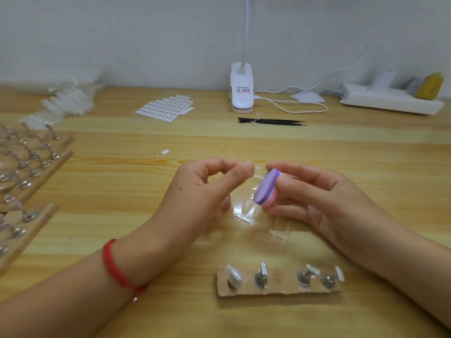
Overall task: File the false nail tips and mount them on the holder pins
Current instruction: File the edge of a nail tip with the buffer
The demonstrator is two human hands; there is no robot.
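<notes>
My left hand (210,186) pinches a small clear nail tip (257,168) between thumb and forefinger, above the middle of the table. My right hand (314,198) grips a purple and pink nail file block (266,189), its upper end close to the tip. Under both hands lies a clear strip of nail tips (249,211). Near the front edge lies a cardboard holder (278,281) with several metal pins; clear tips sit on them.
More cardboard pin holders (26,172) fill the left side. A sheet of white adhesive tabs (166,108), bags of nail tips (68,101), a clip lamp (242,91), black tweezers (273,121) and a white power strip (390,98) stand further back.
</notes>
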